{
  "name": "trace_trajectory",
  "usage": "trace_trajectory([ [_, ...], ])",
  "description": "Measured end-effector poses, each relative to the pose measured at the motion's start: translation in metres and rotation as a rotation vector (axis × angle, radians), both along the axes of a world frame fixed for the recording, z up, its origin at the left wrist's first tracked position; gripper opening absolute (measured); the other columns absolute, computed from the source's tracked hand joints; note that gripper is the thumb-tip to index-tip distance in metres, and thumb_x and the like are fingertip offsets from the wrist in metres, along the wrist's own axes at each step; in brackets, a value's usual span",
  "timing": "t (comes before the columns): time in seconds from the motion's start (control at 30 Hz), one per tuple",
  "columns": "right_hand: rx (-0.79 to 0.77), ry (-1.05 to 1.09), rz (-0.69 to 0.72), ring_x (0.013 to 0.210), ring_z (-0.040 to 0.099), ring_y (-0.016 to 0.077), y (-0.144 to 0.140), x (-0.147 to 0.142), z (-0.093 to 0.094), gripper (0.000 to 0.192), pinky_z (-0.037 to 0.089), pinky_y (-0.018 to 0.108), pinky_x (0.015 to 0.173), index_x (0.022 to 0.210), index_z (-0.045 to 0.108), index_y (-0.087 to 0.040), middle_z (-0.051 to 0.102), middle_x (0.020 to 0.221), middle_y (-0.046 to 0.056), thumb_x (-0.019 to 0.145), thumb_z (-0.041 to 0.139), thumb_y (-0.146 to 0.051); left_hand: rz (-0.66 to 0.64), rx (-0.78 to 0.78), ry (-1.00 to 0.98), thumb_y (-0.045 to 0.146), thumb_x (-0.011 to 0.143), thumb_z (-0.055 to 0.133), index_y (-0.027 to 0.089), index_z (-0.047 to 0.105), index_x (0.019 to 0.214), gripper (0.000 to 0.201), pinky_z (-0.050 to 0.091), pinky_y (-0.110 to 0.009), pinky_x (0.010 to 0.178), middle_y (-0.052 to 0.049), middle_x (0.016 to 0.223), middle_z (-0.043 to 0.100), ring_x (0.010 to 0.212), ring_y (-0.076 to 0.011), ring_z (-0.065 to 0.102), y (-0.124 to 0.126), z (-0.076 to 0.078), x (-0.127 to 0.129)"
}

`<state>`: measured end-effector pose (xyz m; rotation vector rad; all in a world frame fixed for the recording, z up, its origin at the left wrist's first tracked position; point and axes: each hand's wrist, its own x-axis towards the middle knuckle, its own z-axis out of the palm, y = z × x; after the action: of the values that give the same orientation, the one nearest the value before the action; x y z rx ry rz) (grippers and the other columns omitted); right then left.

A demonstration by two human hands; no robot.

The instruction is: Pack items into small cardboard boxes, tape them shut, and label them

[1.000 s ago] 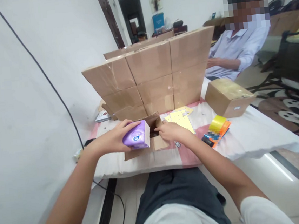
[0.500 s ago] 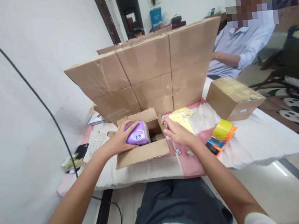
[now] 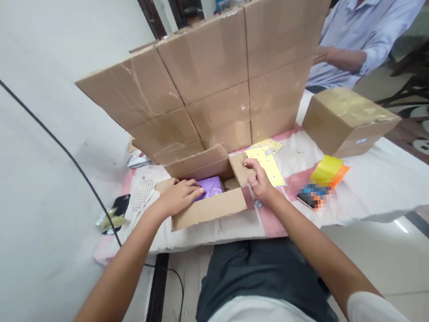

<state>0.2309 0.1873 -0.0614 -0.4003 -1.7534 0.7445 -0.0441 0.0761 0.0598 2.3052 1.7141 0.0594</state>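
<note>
Lowered since before, purple pack [image 3: 210, 186] lies in the box [image 3: 208, 213] under the flat left hand [image 3: 180, 195]; right hand [image 3: 258, 179] pinches a flap [image 3: 240, 167]. No writing readable.

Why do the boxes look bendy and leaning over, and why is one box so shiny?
Head view: the wide lens bends the stacked brown cardboard boxes outward and slants the white wall; glare shines off the taped brown carton at right; the left hand and purple packet look sharp; some patches are pixelated.
</note>
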Motion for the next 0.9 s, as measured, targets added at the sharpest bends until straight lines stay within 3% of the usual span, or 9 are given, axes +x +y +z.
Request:
trace_trajectory([
  [0.07,0.059,0.034,0.043,0.102,0.063,0.0260,-0.004,-0.001,0.001,0.066,0.053,0.044,0.083,0.153,0.030,-0.031,0.059,0.133,0.012,0.098,0.047,-0.063,0.024,0.122,-0.039,0.051,0.104,0.038,0.032,0.079,0.104,0.045,0.036,-0.050,0.109,-0.004,0.118,0.071,0.116,-0.0264,0.059,-0.006,0.001,-0.008],
  [0.13,0.121,0.043,0.069,0.107,0.062,0.0277,-0.008,-0.002,0.003,0.076,0.054,0.046,0.084,0.159,0.019,-0.034,0.057,0.141,0.013,0.097,0.048,-0.065,0.167,0.408,-0.140,0.055,0.103,0.040,0.029,0.076,0.108,0.045,0.037,-0.051,0.111,-0.007,0.119,0.067,0.118,-0.0271,0.058,-0.016,-0.007,-0.024],
  [0.23,0.191,-0.068,0.075,0.126,0.052,0.0338,-0.014,-0.003,0.010,0.069,0.048,0.056,0.100,0.153,0.040,-0.031,0.060,0.138,0.013,0.097,0.040,-0.070,0.418,0.797,-0.433,0.077,0.095,0.033,0.026,0.056,0.135,0.070,0.048,-0.049,0.101,-0.012,0.122,0.056,0.112,-0.0270,0.059,-0.037,-0.041,-0.049],
  [0.33,0.195,-0.201,0.091,0.130,0.046,0.0356,-0.017,-0.003,0.015,0.066,0.041,0.060,0.109,0.139,0.057,-0.027,0.065,0.125,0.013,0.099,0.029,-0.071,0.364,0.802,-0.665,0.107,0.060,0.029,0.029,0.028,0.149,0.118,0.055,-0.050,0.091,-0.015,0.130,0.046,0.112,-0.0310,0.062,-0.059,-0.082,-0.058],
  [0.4,0.164,-0.240,0.089,0.130,0.045,0.0355,-0.017,-0.003,0.017,0.067,0.039,0.061,0.111,0.137,0.058,-0.026,0.066,0.123,0.013,0.099,0.026,-0.070,0.338,0.756,-0.680,0.112,0.044,0.037,0.035,0.019,0.150,0.132,0.052,-0.056,0.096,-0.018,0.143,0.036,0.127,-0.0399,0.057,-0.072,-0.100,-0.052],
  [0.53,0.085,-0.244,0.049,0.131,0.044,0.0360,-0.017,-0.004,0.016,0.067,0.035,0.063,0.114,0.136,0.059,-0.026,0.064,0.125,0.013,0.098,0.025,-0.070,0.571,0.730,-0.495,0.096,0.051,0.068,0.045,0.018,0.150,0.123,0.047,-0.065,0.100,-0.016,0.152,0.022,0.146,-0.0519,0.034,-0.085,-0.101,-0.026],
  [0.63,0.063,-0.227,0.026,0.130,0.046,0.0354,-0.018,-0.004,0.014,0.065,0.036,0.063,0.114,0.136,0.059,-0.026,0.064,0.125,0.012,0.099,0.026,-0.068,0.693,0.918,-0.429,0.096,0.061,0.061,0.044,0.016,0.150,0.112,0.052,-0.062,0.096,-0.015,0.150,0.019,0.145,-0.0493,0.034,-0.077,-0.091,-0.010],
  [0.77,0.060,-0.212,-0.011,0.129,0.046,0.0346,-0.018,-0.005,0.013,0.066,0.036,0.061,0.114,0.135,0.059,-0.026,0.064,0.124,0.012,0.099,0.023,-0.068,0.418,1.208,-0.603,0.107,0.060,0.034,0.041,0.024,0.145,0.108,0.063,-0.053,0.083,-0.013,0.151,0.013,0.134,-0.0389,0.047,-0.058,-0.085,-0.004],
  [0.9,0.064,-0.175,-0.013,0.129,0.047,0.0333,-0.019,-0.006,0.013,0.061,0.038,0.060,0.113,0.136,0.058,-0.026,0.063,0.126,0.011,0.101,0.025,-0.064,0.223,1.053,-0.759,0.100,0.061,0.053,0.031,0.046,0.132,0.100,0.066,-0.048,0.076,-0.013,0.135,0.041,0.099,-0.0261,0.068,-0.056,-0.089,-0.011],
])
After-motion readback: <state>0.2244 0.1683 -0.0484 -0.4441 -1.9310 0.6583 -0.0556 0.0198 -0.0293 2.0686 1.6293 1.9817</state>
